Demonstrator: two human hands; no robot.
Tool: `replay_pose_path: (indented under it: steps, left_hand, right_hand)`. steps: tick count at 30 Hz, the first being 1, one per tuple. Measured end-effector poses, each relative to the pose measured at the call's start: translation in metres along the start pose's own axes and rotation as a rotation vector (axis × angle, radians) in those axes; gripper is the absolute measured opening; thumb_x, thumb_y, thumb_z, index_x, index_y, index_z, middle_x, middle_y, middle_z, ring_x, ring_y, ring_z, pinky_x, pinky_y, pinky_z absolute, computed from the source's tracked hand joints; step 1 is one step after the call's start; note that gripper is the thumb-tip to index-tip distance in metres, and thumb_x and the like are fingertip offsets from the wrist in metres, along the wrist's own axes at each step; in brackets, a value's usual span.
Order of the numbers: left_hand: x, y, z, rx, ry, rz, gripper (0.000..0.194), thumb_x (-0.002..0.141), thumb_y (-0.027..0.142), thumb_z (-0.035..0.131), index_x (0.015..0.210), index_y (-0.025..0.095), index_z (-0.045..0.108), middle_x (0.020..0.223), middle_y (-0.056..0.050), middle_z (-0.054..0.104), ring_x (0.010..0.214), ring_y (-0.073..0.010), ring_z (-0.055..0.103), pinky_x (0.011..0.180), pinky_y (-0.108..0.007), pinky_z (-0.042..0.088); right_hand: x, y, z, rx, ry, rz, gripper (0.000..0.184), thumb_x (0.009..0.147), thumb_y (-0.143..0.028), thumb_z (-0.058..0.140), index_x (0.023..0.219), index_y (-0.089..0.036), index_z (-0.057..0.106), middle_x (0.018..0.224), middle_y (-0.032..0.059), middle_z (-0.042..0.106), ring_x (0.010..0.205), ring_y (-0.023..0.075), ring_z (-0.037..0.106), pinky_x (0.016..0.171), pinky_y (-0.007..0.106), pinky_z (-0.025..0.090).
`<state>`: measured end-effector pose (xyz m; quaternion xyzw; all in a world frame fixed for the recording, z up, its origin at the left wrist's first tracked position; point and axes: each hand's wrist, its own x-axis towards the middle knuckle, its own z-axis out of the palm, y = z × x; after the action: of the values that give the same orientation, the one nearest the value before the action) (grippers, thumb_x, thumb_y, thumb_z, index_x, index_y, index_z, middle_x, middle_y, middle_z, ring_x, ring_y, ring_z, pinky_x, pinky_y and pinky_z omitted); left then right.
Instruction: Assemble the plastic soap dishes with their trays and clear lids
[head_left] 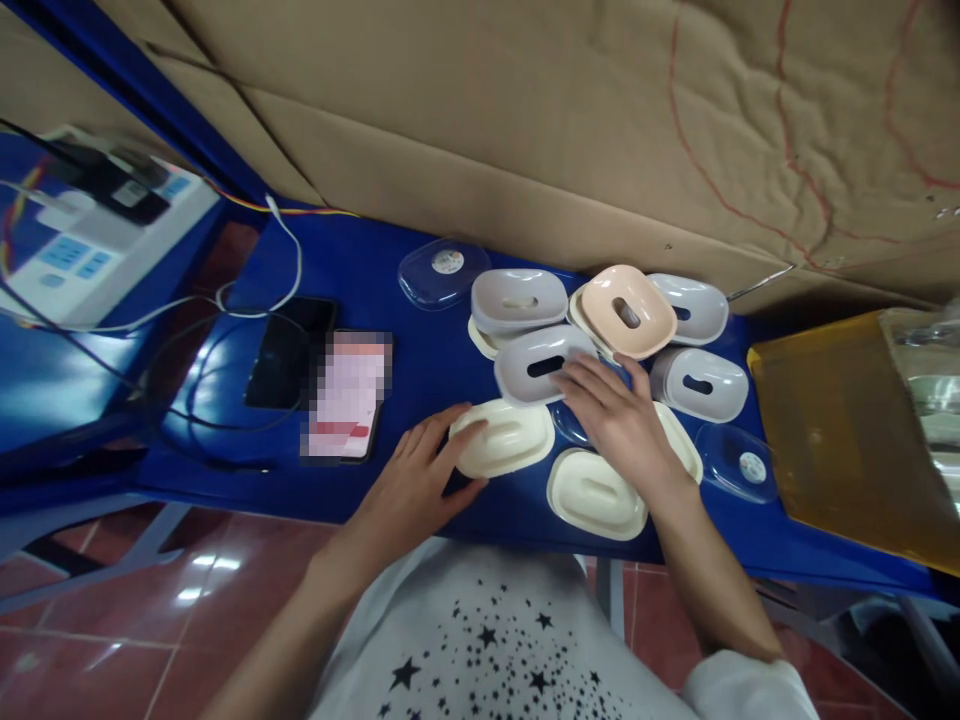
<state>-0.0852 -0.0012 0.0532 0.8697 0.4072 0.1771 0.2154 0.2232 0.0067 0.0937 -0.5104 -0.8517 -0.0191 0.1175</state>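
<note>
Touching left end of the cream dish [508, 440], on the blue table [424, 370], with half-open left hand [420, 470]; cannot tell if gripping it. Resting fingertips of loosely spread right hand [616, 415] at right end of the grey dish [516, 372], just beyond. Probably light, stiff, somewhat slippery plastic: better to take by opposite rims.

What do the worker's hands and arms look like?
The left hand and right hand wear no visible gloves or rings. A white sleeve shows on the right arm; any left sleeve is out of frame. The white shirt has black stars.
</note>
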Motion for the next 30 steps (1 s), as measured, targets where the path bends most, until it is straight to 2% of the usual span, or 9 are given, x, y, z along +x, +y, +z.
replay_pose_path:
  steps: [3, 7, 15, 18, 21, 23, 25, 28, 30]
  left_hand:
    - [0.004, -0.002, 0.005, -0.049, 0.137, -0.072, 0.083, 0.102, 0.029, 0.074, 0.171, 0.028, 0.027, 0.166, -0.021, 0.045, 0.151, -0.0391, 0.053, 0.118, -0.060, 0.055]
    - [0.008, -0.007, 0.009, -0.101, 0.215, -0.109, 0.093, 0.101, 0.028, 0.076, 0.174, 0.031, 0.018, 0.170, -0.022, 0.038, 0.155, -0.0394, 0.050, 0.119, -0.059, 0.056]
    - [0.015, -0.020, 0.008, 0.065, 0.162, -0.005, 0.070, 0.100, 0.038, 0.078, 0.162, 0.026, 0.046, 0.165, -0.024, 0.047, 0.148, -0.0450, 0.055, 0.114, -0.063, 0.054]
    - [0.016, -0.020, 0.007, 0.085, 0.142, -0.014, 0.062, 0.102, 0.038, 0.076, 0.156, 0.025, 0.050, 0.164, -0.024, 0.049, 0.142, -0.0443, 0.060, 0.107, -0.060, 0.057]
    - [0.016, -0.019, 0.004, 0.071, 0.108, -0.045, 0.056, 0.103, 0.038, 0.073, 0.154, 0.026, 0.051, 0.165, -0.023, 0.048, 0.141, -0.0447, 0.061, 0.103, -0.060, 0.059]
    - [0.017, -0.019, -0.002, 0.066, 0.071, -0.046, 0.053, 0.104, 0.036, 0.071, 0.153, 0.026, 0.052, 0.165, -0.022, 0.048, 0.140, -0.0450, 0.061, 0.103, -0.061, 0.060]
    - [0.016, -0.022, -0.009, 0.050, 0.031, -0.017, 0.051, 0.104, 0.033, 0.070, 0.152, 0.026, 0.053, 0.165, -0.021, 0.049, 0.140, -0.0444, 0.061, 0.105, -0.062, 0.059]
    - [0.011, -0.030, -0.023, 0.009, -0.020, 0.023, 0.049, 0.104, 0.029, 0.067, 0.151, 0.028, 0.055, 0.170, -0.018, 0.047, 0.142, -0.0423, 0.062, 0.109, -0.063, 0.059]
    - [0.005, -0.034, -0.030, -0.014, -0.037, -0.004, 0.050, 0.104, 0.026, 0.064, 0.153, 0.029, 0.054, 0.175, -0.015, 0.040, 0.143, -0.0407, 0.062, 0.110, -0.062, 0.060]
  right_hand:
    - [0.009, -0.005, 0.000, 0.018, -0.018, -0.108, 0.041, 0.106, -0.006, 0.055, 0.142, -0.021, 0.070, 0.133, 0.0082, 0.080, 0.129, 0.0250, 0.070, 0.123, 0.051, 0.039]
    - [0.008, -0.032, -0.001, 0.004, -0.092, -0.206, 0.041, 0.104, -0.005, 0.056, 0.140, -0.020, 0.070, 0.135, 0.0090, 0.078, 0.129, 0.0249, 0.067, 0.121, 0.048, 0.041]
    - [0.010, -0.052, 0.010, 0.053, -0.177, -0.203, 0.041, 0.108, -0.010, 0.051, 0.145, -0.019, 0.065, 0.149, 0.0073, 0.071, 0.141, 0.0223, 0.060, 0.125, 0.044, 0.042]
    - [0.002, -0.044, 0.015, 0.030, -0.114, -0.011, 0.040, 0.113, -0.030, 0.053, 0.152, -0.021, 0.059, 0.158, 0.0109, 0.063, 0.149, 0.0266, 0.054, 0.128, 0.050, 0.039]
    - [-0.006, -0.036, 0.021, -0.074, 0.005, 0.422, 0.071, 0.107, -0.062, 0.058, 0.162, -0.018, 0.047, 0.159, 0.0233, 0.058, 0.150, 0.0412, 0.052, 0.122, 0.066, 0.042]
    - [-0.009, -0.032, 0.023, -0.084, 0.049, 0.579, 0.081, 0.103, -0.066, 0.062, 0.165, -0.017, 0.042, 0.160, 0.0284, 0.054, 0.151, 0.0480, 0.049, 0.118, 0.073, 0.044]
    - [-0.010, -0.030, 0.020, 0.003, -0.005, 0.520, 0.075, 0.105, -0.056, 0.064, 0.165, -0.017, 0.041, 0.164, 0.0276, 0.050, 0.157, 0.0482, 0.043, 0.120, 0.074, 0.043]
    - [-0.013, -0.029, 0.011, 0.192, -0.199, 0.239, 0.059, 0.107, -0.033, 0.058, 0.164, -0.023, 0.042, 0.177, 0.0175, 0.037, 0.168, 0.0385, 0.028, 0.129, 0.069, 0.037]
    - [-0.015, -0.028, 0.007, 0.222, -0.230, 0.208, 0.060, 0.107, -0.028, 0.056, 0.165, -0.026, 0.041, 0.181, 0.0141, 0.029, 0.170, 0.0366, 0.023, 0.131, 0.071, 0.034]
